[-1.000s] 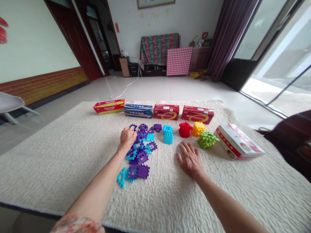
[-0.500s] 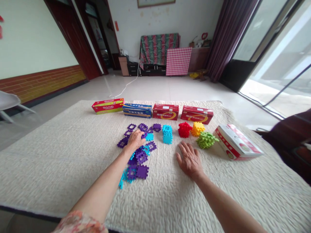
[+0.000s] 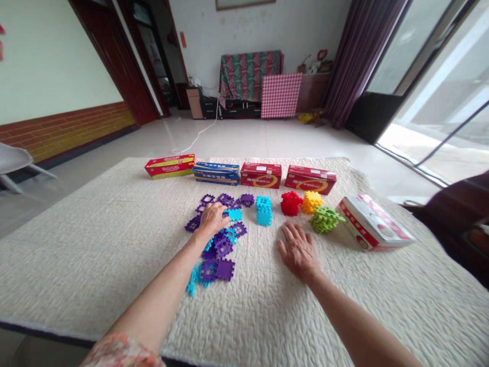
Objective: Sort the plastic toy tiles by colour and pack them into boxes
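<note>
Over a loose pile of purple interlocking plastic tiles [image 3: 223,247] is my left hand [image 3: 212,220]. Its thumb and fingers pinch the edge of a light-blue tile [image 3: 236,214]; the fingertips are partly hidden. More light-blue tiles [image 3: 193,279] lie among the purple ones. My right hand [image 3: 298,248] rests flat on the cream quilted cover [image 3: 244,321] with its fingers spread and holds nothing. Beyond it are a red tile stack [image 3: 291,203], a yellow stack [image 3: 312,202] and a green stack [image 3: 324,219]. Light-blue stacked tiles [image 3: 263,210] stand between my hands.
Along the far side stand a red-and-yellow box [image 3: 170,166], a blue box [image 3: 216,174] and two red boxes [image 3: 261,176]. A white-and-red box [image 3: 375,223] sits at the right. Past the cover is a tiled floor with a white cable [image 3: 198,136].
The light-blue tile at my left fingertips has shifted slightly and now shows between thumb and fingers. My right hand stays in place.
</note>
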Tool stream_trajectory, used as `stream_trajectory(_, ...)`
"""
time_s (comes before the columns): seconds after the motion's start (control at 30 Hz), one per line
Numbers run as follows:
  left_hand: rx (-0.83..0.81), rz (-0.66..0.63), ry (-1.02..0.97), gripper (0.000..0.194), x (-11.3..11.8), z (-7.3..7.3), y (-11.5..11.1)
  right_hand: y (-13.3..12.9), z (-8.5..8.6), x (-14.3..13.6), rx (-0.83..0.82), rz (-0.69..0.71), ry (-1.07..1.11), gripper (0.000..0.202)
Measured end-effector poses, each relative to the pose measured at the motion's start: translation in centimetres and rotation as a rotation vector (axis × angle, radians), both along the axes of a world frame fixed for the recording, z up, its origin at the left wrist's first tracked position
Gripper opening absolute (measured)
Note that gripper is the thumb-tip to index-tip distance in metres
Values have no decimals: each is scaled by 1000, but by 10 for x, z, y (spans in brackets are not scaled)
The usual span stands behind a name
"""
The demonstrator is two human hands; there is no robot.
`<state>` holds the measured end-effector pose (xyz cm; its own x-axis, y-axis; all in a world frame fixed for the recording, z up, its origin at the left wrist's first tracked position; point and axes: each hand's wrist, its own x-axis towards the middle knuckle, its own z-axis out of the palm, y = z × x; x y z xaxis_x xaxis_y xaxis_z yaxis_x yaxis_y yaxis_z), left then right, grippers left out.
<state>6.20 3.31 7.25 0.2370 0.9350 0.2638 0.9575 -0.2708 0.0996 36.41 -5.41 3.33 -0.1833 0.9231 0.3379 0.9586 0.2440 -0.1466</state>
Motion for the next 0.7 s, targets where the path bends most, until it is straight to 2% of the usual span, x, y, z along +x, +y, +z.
stream_trajectory(0.07,-39,-17,11,32,4,-4,0,0,0,0,-8,-4,2,42)
stream_trajectory(0.2,-63,27,12,35,5,-9,2,0,0,-1,-25,-11,1,43)
stream_trajectory(0.37,-70,-18,-24,27,8,-2,0,0,1,-1,-23,-9,14,43)
stream_trajectory(0.5,-72,-120,-49,32,32,2,-8,-1,1,0,-19,-8,19,43)
stream_trajectory(0.6,-110,-187,-30,26,54,-2,-19,0,1,0,-18,-12,16,43)
stream_trajectory(0.7,-167,-257,8,18,63,-4,-28,0,1,0,-16,-9,16,42)
